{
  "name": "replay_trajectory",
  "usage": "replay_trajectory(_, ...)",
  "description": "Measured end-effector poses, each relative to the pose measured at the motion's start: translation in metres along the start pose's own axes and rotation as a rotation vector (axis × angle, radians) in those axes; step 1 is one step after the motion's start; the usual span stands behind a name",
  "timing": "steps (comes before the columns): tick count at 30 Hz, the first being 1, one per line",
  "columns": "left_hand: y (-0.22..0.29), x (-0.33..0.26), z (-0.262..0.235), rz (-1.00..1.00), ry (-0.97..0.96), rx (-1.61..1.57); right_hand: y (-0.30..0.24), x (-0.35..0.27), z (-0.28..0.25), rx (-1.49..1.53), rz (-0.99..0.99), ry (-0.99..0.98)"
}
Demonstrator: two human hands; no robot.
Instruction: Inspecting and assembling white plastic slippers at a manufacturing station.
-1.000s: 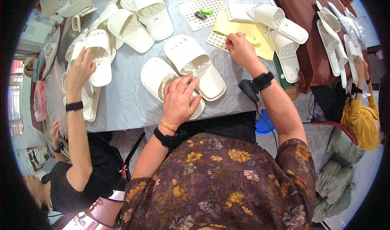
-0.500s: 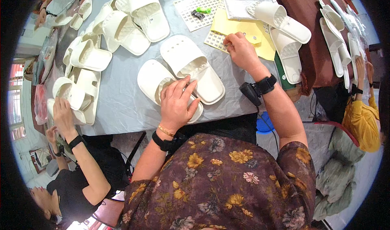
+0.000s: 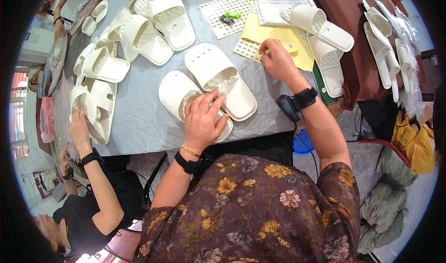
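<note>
My left hand (image 3: 204, 119) lies with fingers apart over the left one of two white slippers (image 3: 174, 89), its fingertips reaching toward the inner edge of the right slipper (image 3: 239, 96). The pair sits side by side on the table in front of me. At the right, my right hand (image 3: 278, 61) is pinched, thumb and forefinger together, at the edge of a sheet of small printed stickers (image 3: 248, 49). Whether a sticker is between the fingertips is too small to tell. Yellow backing paper (image 3: 265, 30) partly covers this sheet.
Another sticker sheet (image 3: 211, 19) carries small green and black clips (image 3: 232, 16). More white slippers (image 3: 172, 21) stand at the far left, and others (image 3: 327, 54) at the right beside a silver padded envelope (image 3: 278, 3). On my left, a co-worker's hand (image 3: 80, 128) handles a slipper.
My hands stay nearly in place; the whole view shifts slightly. The co-worker on the left has turned and moved a slipper to the right. The yellow-sleeved person at the right has lowered their arms.
</note>
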State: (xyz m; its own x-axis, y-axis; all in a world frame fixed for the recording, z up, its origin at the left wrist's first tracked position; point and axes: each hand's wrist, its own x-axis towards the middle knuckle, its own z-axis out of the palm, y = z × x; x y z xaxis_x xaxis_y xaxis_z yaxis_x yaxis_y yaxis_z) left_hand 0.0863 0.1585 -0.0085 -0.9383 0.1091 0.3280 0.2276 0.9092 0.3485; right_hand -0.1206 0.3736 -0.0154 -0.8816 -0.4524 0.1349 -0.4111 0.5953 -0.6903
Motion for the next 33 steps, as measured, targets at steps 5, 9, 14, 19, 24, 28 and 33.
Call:
replay_trajectory(5, -0.001, 0.001, 0.001, -0.008, 0.006, -0.015, -0.023, -0.004, -0.012, 0.084, -0.072, -0.015)
replay_trajectory(9, -0.001, 0.003, -0.002, -0.013, 0.012, -0.027, -0.062, -0.018, -0.010, 0.095, -0.294, -0.292)
replay_trajectory(14, -0.001, 0.003, -0.002, -0.032, 0.003, -0.049, -0.081, -0.022, 0.002, -0.068, -0.312, -0.502)
replay_trajectory(19, -0.002, 0.000, -0.001, -0.015, 0.021, -0.062, -0.093, -0.020, 0.004, -0.151, -0.334, -0.559)
replay_trajectory(24, -0.003, -0.001, -0.001, -0.017, 0.025, -0.063, -0.095, -0.019, 0.009, -0.228, -0.377, -0.568)
replay_trajectory(28, -0.004, -0.001, 0.001, -0.019, 0.022, -0.057, -0.094, -0.021, 0.014, -0.297, -0.445, -0.533)
replay_trajectory(33, -0.003, 0.000, 0.000, -0.028, 0.017, -0.073, -0.086, -0.029, 0.017, -0.321, -0.458, -0.488)
